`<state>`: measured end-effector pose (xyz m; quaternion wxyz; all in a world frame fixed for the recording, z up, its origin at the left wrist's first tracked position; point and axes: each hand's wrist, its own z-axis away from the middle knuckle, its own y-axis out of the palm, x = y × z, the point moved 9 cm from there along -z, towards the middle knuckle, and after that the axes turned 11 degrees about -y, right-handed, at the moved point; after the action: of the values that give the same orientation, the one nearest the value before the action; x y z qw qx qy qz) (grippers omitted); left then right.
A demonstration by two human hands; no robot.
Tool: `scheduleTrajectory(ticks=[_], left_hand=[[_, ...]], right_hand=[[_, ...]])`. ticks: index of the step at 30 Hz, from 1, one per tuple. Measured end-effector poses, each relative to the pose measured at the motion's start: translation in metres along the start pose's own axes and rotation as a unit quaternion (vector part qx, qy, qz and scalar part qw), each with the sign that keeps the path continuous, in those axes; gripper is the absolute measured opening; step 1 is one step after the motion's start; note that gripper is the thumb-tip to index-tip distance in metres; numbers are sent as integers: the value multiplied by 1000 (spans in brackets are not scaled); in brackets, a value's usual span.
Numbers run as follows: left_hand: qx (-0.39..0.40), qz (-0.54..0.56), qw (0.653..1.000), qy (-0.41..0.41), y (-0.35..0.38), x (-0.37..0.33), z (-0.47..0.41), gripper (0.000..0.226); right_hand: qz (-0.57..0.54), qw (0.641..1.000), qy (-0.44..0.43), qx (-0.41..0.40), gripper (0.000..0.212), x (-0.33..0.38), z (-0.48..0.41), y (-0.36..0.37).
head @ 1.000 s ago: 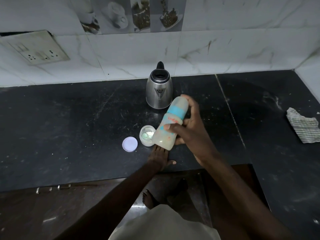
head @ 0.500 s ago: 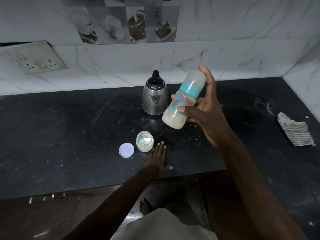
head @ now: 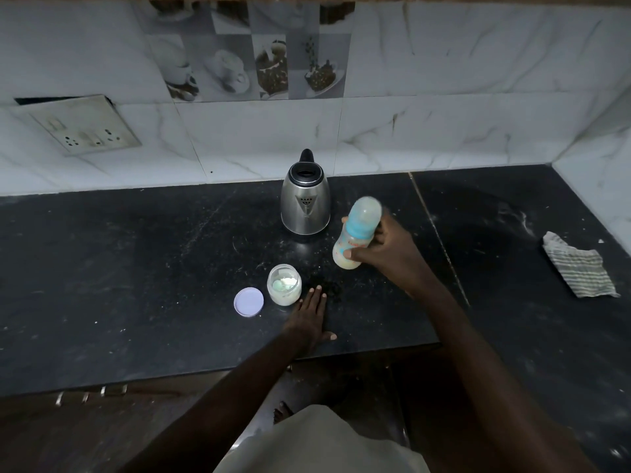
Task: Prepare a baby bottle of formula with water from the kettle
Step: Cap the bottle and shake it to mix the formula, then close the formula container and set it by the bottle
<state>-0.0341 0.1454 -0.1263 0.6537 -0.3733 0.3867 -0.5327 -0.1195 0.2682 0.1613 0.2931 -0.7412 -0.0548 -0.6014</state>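
My right hand [head: 389, 254] grips a capped baby bottle [head: 356, 232] with a blue collar and pale milky liquid in its lower part, tilted slightly, above the black counter [head: 153, 268]. A steel kettle [head: 305, 199] stands just left of the bottle, near the wall. My left hand [head: 309, 319] lies flat on the counter with straight fingers, next to an open formula jar [head: 284, 285] that has a green scoop inside. The jar's pale lilac lid [head: 249, 301] lies flat to the jar's left.
A striped grey cloth [head: 578, 269] lies crumpled on the counter's right side. A socket plate [head: 85, 126] hangs loose on the tiled wall at the left. The counter's front edge runs just below my left hand.
My right hand has moved the bottle up and then back down, to the right of the kettle. The left hand stays flat on the counter.
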Motion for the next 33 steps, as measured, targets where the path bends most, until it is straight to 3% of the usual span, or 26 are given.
scheduleTrajectory(ticks=[5, 10, 14, 33], left_hand=[[5, 10, 1000, -10, -3, 1, 4, 106], [-1, 19, 999, -33, -2, 0, 15, 95], [-3, 29, 999, -37, -4, 3, 21, 91], [-5, 25, 1000, -12, -21, 10, 21, 79]], right_hand=[[98, 994, 44, 20, 73, -81, 0, 34], [61, 991, 117, 4, 77, -154, 8, 63], [87, 990, 106, -19, 73, -188, 3, 76], [94, 993, 60, -42, 64, -208, 7, 83]])
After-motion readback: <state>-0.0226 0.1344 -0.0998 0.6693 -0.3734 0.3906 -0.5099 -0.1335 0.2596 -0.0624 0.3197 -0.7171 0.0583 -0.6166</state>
